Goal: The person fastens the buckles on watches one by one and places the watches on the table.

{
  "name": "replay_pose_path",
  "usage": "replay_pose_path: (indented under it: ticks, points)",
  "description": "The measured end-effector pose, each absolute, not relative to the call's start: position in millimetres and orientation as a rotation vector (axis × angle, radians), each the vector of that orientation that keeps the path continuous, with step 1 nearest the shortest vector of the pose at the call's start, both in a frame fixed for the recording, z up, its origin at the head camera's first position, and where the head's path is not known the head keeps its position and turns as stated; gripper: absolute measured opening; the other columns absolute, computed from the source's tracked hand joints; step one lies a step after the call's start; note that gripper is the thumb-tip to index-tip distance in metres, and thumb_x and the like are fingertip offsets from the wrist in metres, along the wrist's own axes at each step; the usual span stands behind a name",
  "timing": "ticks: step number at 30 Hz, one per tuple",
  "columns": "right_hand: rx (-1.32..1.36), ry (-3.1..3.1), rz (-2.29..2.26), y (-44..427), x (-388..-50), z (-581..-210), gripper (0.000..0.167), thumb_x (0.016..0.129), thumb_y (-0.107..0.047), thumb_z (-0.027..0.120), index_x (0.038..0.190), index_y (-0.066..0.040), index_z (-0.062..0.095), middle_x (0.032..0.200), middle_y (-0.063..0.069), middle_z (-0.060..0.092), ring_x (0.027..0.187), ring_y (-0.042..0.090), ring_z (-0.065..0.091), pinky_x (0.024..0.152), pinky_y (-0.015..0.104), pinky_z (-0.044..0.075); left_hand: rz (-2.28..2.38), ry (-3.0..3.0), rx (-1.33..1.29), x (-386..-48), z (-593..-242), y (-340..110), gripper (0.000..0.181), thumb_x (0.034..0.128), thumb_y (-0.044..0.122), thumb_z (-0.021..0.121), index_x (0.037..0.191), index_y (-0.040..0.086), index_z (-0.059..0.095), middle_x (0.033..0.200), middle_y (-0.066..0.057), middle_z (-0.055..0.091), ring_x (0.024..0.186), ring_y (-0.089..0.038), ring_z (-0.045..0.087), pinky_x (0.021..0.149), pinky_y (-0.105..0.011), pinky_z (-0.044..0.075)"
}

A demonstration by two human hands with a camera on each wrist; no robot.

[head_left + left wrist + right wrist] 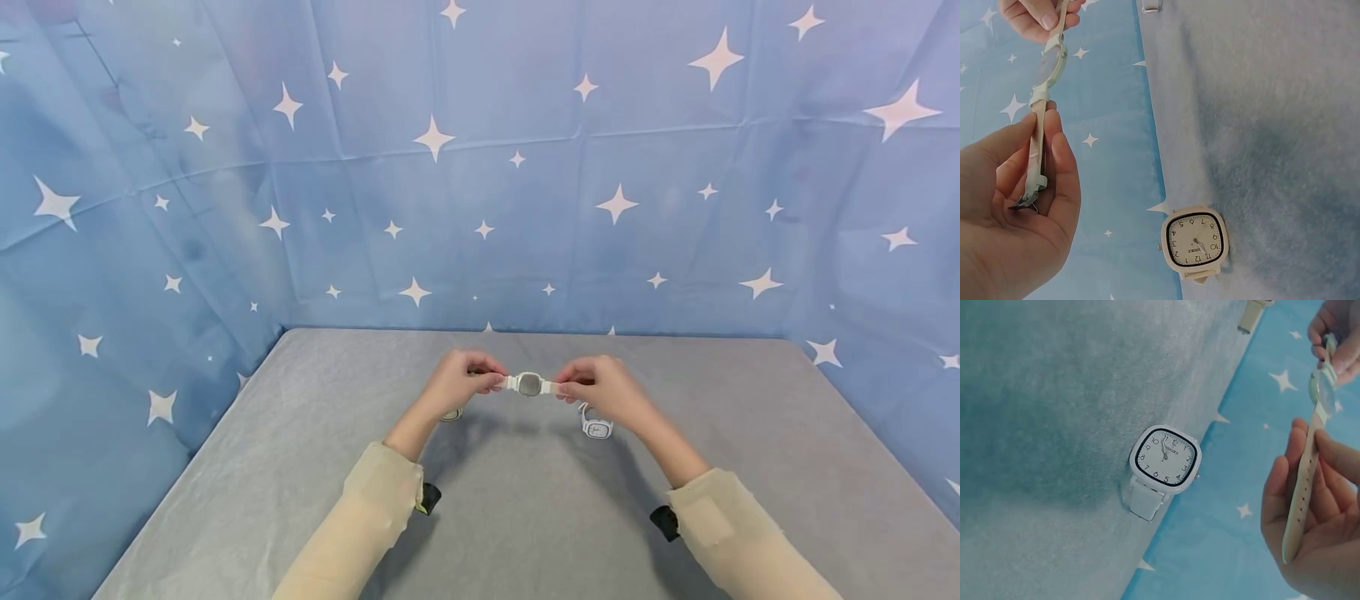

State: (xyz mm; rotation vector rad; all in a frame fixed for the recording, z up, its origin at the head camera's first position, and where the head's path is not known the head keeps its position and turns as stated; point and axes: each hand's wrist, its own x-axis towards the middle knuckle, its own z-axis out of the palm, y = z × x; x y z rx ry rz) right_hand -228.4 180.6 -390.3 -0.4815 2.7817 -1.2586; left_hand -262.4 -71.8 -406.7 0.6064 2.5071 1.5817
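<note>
A pale green wristwatch [529, 384] is stretched level above the table, its grey case back toward the head camera. My left hand [463, 379] pinches the strap half with the metal buckle, which shows in the left wrist view near the palm. The other strap half, with a row of holes, is pinched by my right hand [1319, 506]. Beneath the left hand, partly hidden in the head view, lies a beige square-faced watch [1197, 244]. A white watch [1165, 459] with a black-rimmed dial lies on the table below the right hand.
A grey cloth-covered table [517, 517] spreads under both arms. Behind it and at its sides hangs a blue curtain [525, 192] with white stars. Each sleeve cuff has a black device [664, 522] near the wrist.
</note>
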Motion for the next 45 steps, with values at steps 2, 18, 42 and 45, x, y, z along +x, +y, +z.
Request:
replay_pose_path:
  ticks: [2, 18, 42, 45]
  points:
    - [-0.484, 2.757, -1.277, 182, -229, -390, 0.008, 0.092, -0.009, 0.070, 0.095, -0.003, 0.074, 0.082, 0.011, 0.075, 0.067, 0.009, 0.064, 0.063, 0.037, 0.057, 1.597, 2.486, 0.602, -262, -407, -72, 0.010, 0.0920, 0.007, 0.070, 0.097, 0.001, 0.076, 0.090, -0.015, 0.076, 0.076, -0.020, 0.072, 0.077, -0.040, 0.062]
    - [-0.479, 2.646, -1.372, 192, -227, -388, 0.011, 0.090, -0.005, 0.070, 0.099, 0.000, 0.074, 0.087, 0.018, 0.074, 0.067, 0.010, 0.064, 0.061, 0.025, 0.055, 1.653, 2.364, 0.541, -260, -408, -72, 0.012, 0.0923, 0.006, 0.069, 0.100, -0.001, 0.075, 0.095, -0.017, 0.075, 0.085, -0.031, 0.072, 0.085, -0.051, 0.059]
    - [-0.533, 2.522, -1.579, 210, -226, -391, 0.021, 0.089, -0.001, 0.069, 0.107, 0.012, 0.069, 0.083, 0.014, 0.074, 0.063, 0.003, 0.064, 0.057, 0.021, 0.054, 1.695, 2.309, 0.549, -260, -409, -76, 0.018, 0.0940, 0.007, 0.067, 0.106, -0.005, 0.073, 0.100, -0.021, 0.074, 0.079, -0.012, 0.071, 0.088, -0.053, 0.058]
    - [-0.493, 2.515, -1.613, 210, -226, -391, 0.023, 0.090, -0.001, 0.068, 0.108, 0.013, 0.068, 0.084, 0.016, 0.074, 0.064, 0.003, 0.063, 0.057, 0.020, 0.053, 1.716, 2.285, 0.542, -260, -408, -76, 0.019, 0.0944, 0.006, 0.066, 0.108, -0.007, 0.072, 0.102, -0.022, 0.074, 0.077, -0.005, 0.069, 0.090, -0.054, 0.056]
